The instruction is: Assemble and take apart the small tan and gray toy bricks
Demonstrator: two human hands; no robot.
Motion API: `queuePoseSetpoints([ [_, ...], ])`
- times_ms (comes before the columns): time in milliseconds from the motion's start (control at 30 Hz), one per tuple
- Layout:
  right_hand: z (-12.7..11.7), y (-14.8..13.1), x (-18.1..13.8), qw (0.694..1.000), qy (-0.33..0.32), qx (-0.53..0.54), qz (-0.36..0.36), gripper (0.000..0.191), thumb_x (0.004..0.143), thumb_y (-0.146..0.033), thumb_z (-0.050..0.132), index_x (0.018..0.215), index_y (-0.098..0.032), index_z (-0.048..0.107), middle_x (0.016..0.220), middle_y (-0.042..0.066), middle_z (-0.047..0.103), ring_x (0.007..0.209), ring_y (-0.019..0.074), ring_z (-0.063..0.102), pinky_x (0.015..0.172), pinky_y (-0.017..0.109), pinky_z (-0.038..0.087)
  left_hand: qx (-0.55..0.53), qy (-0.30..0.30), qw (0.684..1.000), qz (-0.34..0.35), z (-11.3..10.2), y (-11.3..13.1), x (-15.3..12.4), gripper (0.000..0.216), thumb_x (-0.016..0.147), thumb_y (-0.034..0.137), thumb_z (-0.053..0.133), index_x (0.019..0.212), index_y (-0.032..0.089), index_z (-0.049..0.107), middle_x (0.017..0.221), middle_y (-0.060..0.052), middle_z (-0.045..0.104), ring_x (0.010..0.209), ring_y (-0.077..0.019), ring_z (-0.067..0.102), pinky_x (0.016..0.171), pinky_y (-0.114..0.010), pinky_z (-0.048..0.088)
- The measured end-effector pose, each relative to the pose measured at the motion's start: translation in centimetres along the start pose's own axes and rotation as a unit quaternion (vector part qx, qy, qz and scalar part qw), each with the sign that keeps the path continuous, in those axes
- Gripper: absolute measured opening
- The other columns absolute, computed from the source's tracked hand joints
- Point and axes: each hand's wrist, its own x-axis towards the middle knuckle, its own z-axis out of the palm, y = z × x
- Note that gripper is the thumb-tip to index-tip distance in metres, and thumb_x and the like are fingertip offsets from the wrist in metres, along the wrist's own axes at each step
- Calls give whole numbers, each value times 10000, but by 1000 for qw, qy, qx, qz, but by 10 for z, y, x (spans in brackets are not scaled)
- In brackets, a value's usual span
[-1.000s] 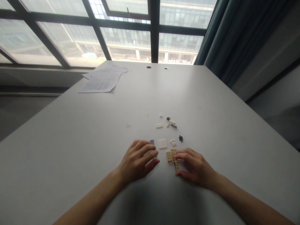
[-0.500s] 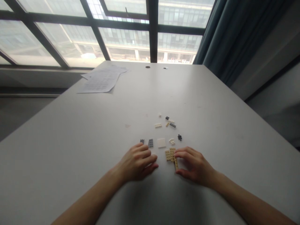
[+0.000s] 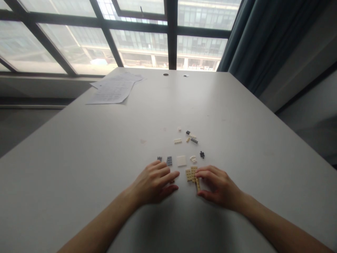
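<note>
My right hand [image 3: 217, 184] grips a tan building-brick plate piece [image 3: 194, 174] by its right edge, thumb at the near end and fingers at the far end. The piece looks like several studded plates side by side; whether they are joined I cannot tell. My left hand [image 3: 156, 181] rests low over the table, index finger stretched out and thumb apart from it. A small brownish piece [image 3: 172, 181] shows in the gap between them, mostly hidden. Just beyond the left fingers lie a grey studded plate [image 3: 169, 161] and another grey piece [image 3: 159, 159], partly covered.
A smooth white tile [image 3: 181, 161], a white curved piece [image 3: 193, 159] and a black piece [image 3: 202, 154] lie beyond my hands. Farther off are a white strip [image 3: 178, 141], a dark grey strip [image 3: 194, 141] and other small bricks. Papers [image 3: 113, 89] lie at the table's far left.
The left index finger has straightened and lifted away from the thumb, so the small brownish piece now shows. My right hand and the tan piece have stayed nearly still.
</note>
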Motion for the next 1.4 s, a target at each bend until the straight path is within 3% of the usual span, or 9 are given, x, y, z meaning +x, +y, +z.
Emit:
queuePoseSetpoints([
  [133, 0, 0, 0, 1000, 1, 1, -4, 391, 825, -407, 659, 1147, -207, 566, 1083, 104, 664, 1010, 229, 624, 877, 362, 514, 3, -31, 999, -6, 1, 2, 2, 249, 884, 398, 546, 989, 181, 606, 725, -33, 578, 681, -187, 486, 637, -335, 368],
  [300, -1, 0, 0, 1000, 3, 1, 1, 388, 818, -407, 669, 1136, -209, 572, 1080, 103, 666, 991, 229, 630, 865, 362, 517, -4, -16, 1000, -9, 1, 1, 1, 302, 878, 408, 558, 1059, 169, 585, 746, -38, 592, 693, -186, 492, 651, -332, 375],
  [1133, -1, -1, 1, 1000, 3, -9, -3, 367, 828, -421, 649, 1118, -206, 586, 1062, 107, 670, 983, 229, 636, 855, 363, 525, 3, -30, 999, -12, 2, 1, 1, 215, 897, 390, 525, 899, 193, 611, 710, -32, 563, 677, -175, 494, 639, -321, 370],
  [1300, -1, -1, 1, 1000, -1, -6, -7, 360, 839, -415, 636, 1127, -206, 581, 1062, 110, 670, 990, 229, 639, 860, 361, 526, -1, -8, 1000, -12, 2, 1, 1, 270, 896, 388, 532, 1060, 179, 584, 747, -39, 595, 680, -172, 520, 650, -321, 393],
  [1400, -1, -1, 1, 1000, -3, -6, -6, 365, 838, -424, 634, 1128, -209, 579, 1069, 111, 668, 997, 231, 636, 864, 362, 525, -2, -4, 1000, -13, 1, 1, 2, 273, 894, 389, 535, 1062, 178, 580, 745, -36, 596, 675, -171, 527, 647, -319, 397],
])
